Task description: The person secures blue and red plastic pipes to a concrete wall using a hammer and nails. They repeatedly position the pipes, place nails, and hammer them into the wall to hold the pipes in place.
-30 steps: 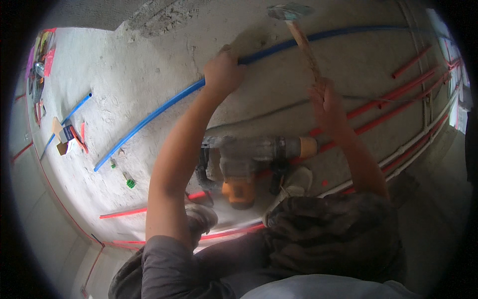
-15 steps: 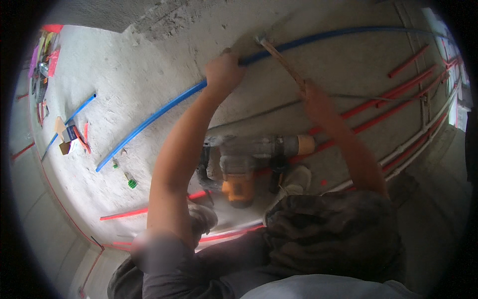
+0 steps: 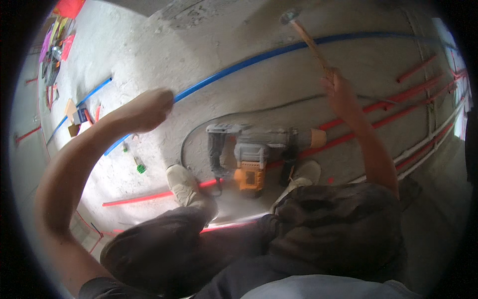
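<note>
On a rough concrete floor (image 3: 269, 82), a long blue pipe (image 3: 239, 66) stretches beneath a wooden-handled hammer (image 3: 309, 44) gripped in a worker's right hand (image 3: 339, 92). The left hand (image 3: 149, 110), fingers curled, covers part of the pipe; whether it grips is unclear. A grey-and-orange drill (image 3: 266, 139) lies nearby.

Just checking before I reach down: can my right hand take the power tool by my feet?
Probably not: your right hand is closed on the hammer, though nothing seems to block its way to the power tool.

Rough concrete floor (image 3: 144, 55) | blue pipe (image 3: 239, 68) | red pipes (image 3: 137, 199) | orange-and-grey power drill (image 3: 269, 137) | green-tipped piece (image 3: 141, 168)
</note>
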{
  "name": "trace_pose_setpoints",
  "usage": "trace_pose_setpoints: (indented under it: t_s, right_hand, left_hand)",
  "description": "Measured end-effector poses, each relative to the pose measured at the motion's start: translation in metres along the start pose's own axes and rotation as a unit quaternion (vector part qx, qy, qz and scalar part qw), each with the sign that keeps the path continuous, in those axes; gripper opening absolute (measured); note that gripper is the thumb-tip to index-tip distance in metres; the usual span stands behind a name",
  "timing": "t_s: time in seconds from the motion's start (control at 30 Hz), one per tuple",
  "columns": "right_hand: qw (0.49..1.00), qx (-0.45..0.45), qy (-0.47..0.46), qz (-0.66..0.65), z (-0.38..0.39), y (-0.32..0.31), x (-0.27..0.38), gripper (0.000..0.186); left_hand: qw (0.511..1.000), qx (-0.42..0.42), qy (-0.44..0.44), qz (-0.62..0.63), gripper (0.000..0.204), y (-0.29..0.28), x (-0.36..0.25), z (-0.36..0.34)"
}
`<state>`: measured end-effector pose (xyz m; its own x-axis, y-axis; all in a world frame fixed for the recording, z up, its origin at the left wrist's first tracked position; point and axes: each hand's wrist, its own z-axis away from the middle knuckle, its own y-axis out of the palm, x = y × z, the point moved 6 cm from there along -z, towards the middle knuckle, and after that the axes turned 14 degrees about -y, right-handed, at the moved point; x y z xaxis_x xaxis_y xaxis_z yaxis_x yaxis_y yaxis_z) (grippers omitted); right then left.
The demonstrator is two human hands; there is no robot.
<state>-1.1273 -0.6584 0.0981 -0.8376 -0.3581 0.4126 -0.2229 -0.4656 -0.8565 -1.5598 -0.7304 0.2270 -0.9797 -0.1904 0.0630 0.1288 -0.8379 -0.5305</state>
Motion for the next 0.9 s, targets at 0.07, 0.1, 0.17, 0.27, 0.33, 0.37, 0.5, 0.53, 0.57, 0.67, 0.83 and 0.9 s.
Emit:
trace_pose_setpoints:
  t_s: [0.07, 0.1, 0.17, 0.27, 0.33, 0.37, 0.5, 0.53, 0.57, 0.67, 0.83, 0.9]
  right_hand:
    - [0.997, -0.015, -0.049, 0.057, 0.003, 0.036, -0.021, 0.036]
    - [0.998, -0.008, -0.022, 0.061, 0.008, 0.035, -0.028, 0.038]
    - [0.998, -0.008, 0.062, 0.034, 0.0, 0.015, -0.041, 0.042]
    - [0.992, -0.006, 0.119, -0.043, -0.01, -0.02, -0.013, 0.047]
    - [0.994, -0.018, -0.016, -0.107, -0.018, -0.045, 0.027, 0.044]
    - [0.993, -0.005, -0.047, -0.105, -0.023, -0.063, 0.056, 0.041]
    - [0.987, 0.116, -0.098, -0.051, -0.036, -0.087, 0.244, 0.03]
    - [0.982, 0.15, -0.107, -0.041, -0.047, -0.076, 0.287, 0.03]
    - [0.976, 0.182, -0.114, -0.03, -0.064, -0.068, 0.317, 0.029]
    - [0.935, 0.254, -0.244, -0.036, -0.108, 0.002, 0.384, 0.031]
    - [0.937, 0.256, -0.237, -0.01, -0.126, 0.132, 0.47, 0.029]
    - [0.933, 0.273, -0.231, -0.029, -0.112, 0.156, 0.492, 0.029]
  left_hand:
    - [0.996, 0.028, -0.021, 0.081, 0.018, 0.016, 0.054, 0.029]
    - [0.991, 0.039, -0.03, 0.125, 0.019, 0.028, 0.078, 0.036]
    - [0.96, -0.024, -0.017, 0.277, 0.023, 0.043, 0.129, 0.068]
    - [0.836, -0.249, -0.036, 0.487, 0.023, 0.082, 0.233, 0.092]
    - [0.746, -0.363, -0.112, 0.547, 0.02, 0.137, 0.318, 0.08]
    - [0.683, -0.409, -0.136, 0.59, 0.018, 0.164, 0.354, 0.065]
    - [0.615, -0.507, -0.225, 0.56, 0.016, 0.272, 0.436, -0.003]
    - [0.619, -0.491, -0.244, 0.562, 0.018, 0.28, 0.44, -0.016]
    - [0.628, -0.512, -0.245, 0.533, 0.016, 0.276, 0.439, -0.021]
    - [0.573, -0.496, -0.263, 0.597, 0.012, 0.276, 0.451, -0.043]
    - [0.615, -0.561, -0.258, 0.491, 0.009, 0.272, 0.459, -0.065]
    - [0.617, -0.563, -0.293, 0.465, 0.009, 0.284, 0.472, -0.053]
